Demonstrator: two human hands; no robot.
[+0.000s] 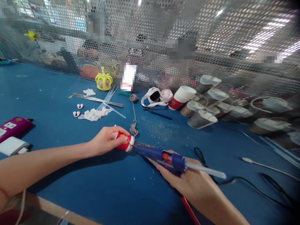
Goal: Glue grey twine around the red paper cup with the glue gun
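My left hand (pixel 106 142) is closed around a red and white paper cup (pixel 122 141), which lies tipped on its side just above the blue table. My right hand (pixel 187 181) grips a blue hot glue gun (pixel 161 157) with a small red light lit on its side. A clear glue stick (pixel 208 170) juts from the gun's rear. The nozzle is at the cup's right-hand end; whether it touches is too fine to tell. Grey yarn (pixel 133 128) lies just beyond the cup, running up to a small wound bundle.
A perforated metal screen (pixel 150 37) borders the far side. Along it stand a yellow crown-like piece (pixel 103 79), a phone (pixel 128 76), stacked paper cups (pixel 184 95) and several grey-wrapped cups (pixel 202 119). A black cord (pixel 248 181) crosses the right; a purple power strip (pixel 15 126) lies left.
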